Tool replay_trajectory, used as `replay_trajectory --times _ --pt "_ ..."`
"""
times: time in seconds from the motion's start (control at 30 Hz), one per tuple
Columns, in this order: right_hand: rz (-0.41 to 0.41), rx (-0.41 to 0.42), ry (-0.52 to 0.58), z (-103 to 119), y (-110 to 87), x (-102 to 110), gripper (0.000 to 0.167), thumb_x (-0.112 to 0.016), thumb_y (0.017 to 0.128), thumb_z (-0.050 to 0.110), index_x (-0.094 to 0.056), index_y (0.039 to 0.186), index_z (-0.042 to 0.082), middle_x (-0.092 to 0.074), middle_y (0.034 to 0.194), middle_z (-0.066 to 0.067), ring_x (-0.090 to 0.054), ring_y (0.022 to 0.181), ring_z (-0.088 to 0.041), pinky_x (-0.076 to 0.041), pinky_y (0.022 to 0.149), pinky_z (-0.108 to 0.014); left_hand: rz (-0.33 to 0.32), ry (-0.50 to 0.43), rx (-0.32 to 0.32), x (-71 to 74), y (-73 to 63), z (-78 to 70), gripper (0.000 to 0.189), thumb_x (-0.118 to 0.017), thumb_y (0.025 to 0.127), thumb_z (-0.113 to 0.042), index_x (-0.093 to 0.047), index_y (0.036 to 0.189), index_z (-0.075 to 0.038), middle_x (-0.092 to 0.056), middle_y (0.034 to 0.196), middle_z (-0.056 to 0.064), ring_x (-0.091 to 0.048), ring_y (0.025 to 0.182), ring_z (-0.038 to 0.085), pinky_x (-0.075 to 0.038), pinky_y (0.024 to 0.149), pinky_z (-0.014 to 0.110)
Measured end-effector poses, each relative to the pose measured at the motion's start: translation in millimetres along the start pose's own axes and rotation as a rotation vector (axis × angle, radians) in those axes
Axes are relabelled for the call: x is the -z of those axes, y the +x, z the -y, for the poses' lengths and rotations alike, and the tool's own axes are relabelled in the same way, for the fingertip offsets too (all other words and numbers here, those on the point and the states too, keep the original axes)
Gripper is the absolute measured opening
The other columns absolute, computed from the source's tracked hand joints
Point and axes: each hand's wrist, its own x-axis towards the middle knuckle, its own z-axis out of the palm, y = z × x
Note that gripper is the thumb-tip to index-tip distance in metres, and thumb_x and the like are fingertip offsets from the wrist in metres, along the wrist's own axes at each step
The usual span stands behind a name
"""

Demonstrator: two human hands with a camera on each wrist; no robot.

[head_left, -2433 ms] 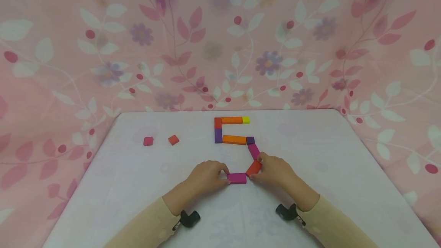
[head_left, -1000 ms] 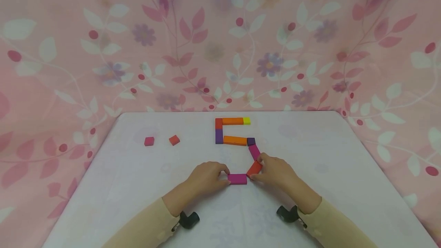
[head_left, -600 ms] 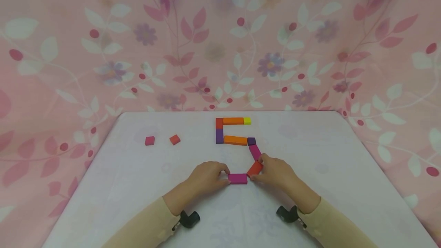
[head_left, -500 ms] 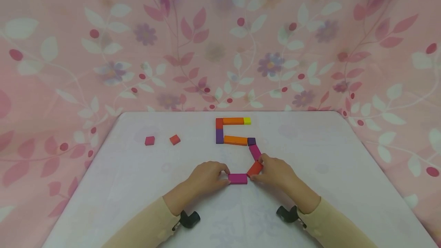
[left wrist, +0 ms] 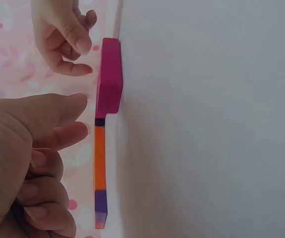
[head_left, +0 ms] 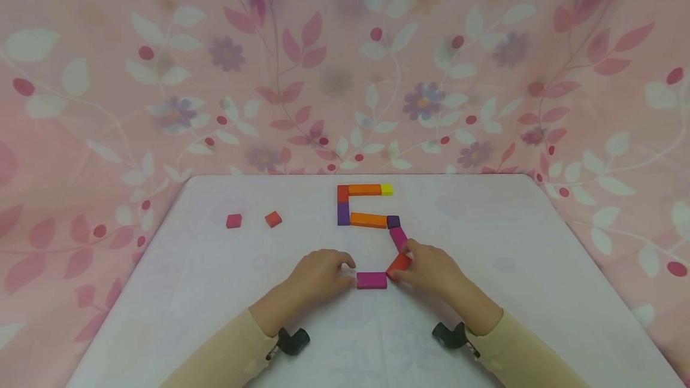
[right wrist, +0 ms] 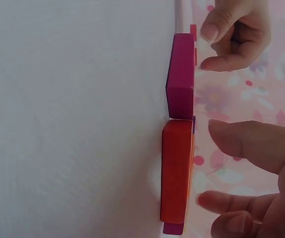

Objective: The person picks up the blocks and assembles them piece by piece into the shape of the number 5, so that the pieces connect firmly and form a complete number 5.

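Note:
Rectangular blocks lie end to end on the white table in a 5-like outline. My left hand (head_left: 320, 274) is just off the left end of the magenta block (head_left: 372, 281), thumb and index finger parted and nothing between them in the left wrist view. That block's right end meets a slanted red block (head_left: 398, 265). Right at the red block is my right hand (head_left: 431, 267); the right wrist view shows a small gap between its thumb (right wrist: 229, 139), index finger (right wrist: 214, 200) and the block. A second magenta block (head_left: 398, 237) continues upward, partly hidden by the right fingers.
Farther up the outline are a dark purple cube (head_left: 393, 221), orange blocks (head_left: 368, 220), a purple block (head_left: 343, 214) and a yellow cube (head_left: 386, 189). A pink cube (head_left: 234, 221) and an orange-red cube (head_left: 273, 219) lie apart at left. Floral cloth (head_left: 345, 76) hangs behind the table.
My left hand has let go of the magenta block and drawn slightly back to the left. My right thumb and index finger have loosened at the red block. The blocks stay in place.

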Motion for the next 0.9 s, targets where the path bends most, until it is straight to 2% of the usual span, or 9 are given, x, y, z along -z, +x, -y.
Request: replay_trajectory --times 0.23,0.33,0.63,0.9 --pt "-0.015 0.163 0.062 3 -1.8 -2 0.035 -0.083 0.083 0.033 -0.066 0.107 0.016 -0.059 0.081 0.006 -0.055 0.078 -0.015 -0.05 0.069 -0.031 -0.036 -0.018 0.052 13.3 0.2 15.1 0.024 -0.073 0.091 -0.04 -0.073 0.112 -0.028 -0.067 0.096 -0.01 -0.058 0.087 0.013 -0.052 0.084 0.037" --pt "-0.002 0.219 0.097 5 -2.4 -5 0.029 -0.083 0.083 0.029 -0.067 0.105 0.018 -0.058 0.077 0.009 -0.054 0.076 -0.014 -0.049 0.068 -0.031 -0.071 -0.04 0.089 20.7 -0.5 23.2 0.026 -0.073 0.091 -0.041 -0.073 0.114 -0.028 -0.065 0.094 -0.01 -0.057 0.087 0.013 -0.053 0.082 0.035" --pt "0.04 0.263 0.095 8 -0.6 -12 0.031 -0.083 0.082 0.035 -0.066 0.105 0.022 -0.056 0.073 0.009 -0.054 0.071 -0.013 -0.049 0.065 -0.03 -0.183 -0.082 0.171 43.6 1.2 51.2 0.03 -0.076 0.089 -0.038 -0.073 0.115 -0.023 -0.057 0.079 -0.004 -0.052 0.077 0.017 -0.048 0.068 0.03" --pt "0.058 0.256 0.067 9 -1.5 -13 0.034 -0.084 0.081 0.036 -0.067 0.108 0.023 -0.056 0.078 0.009 -0.054 0.076 -0.013 -0.048 0.068 -0.03 -0.326 -0.094 0.162 63.9 3.6 92.3 0.029 -0.075 0.091 -0.03 -0.074 0.114 -0.013 -0.05 0.071 0.002 -0.045 0.063 0.018 -0.039 0.059 0.033"
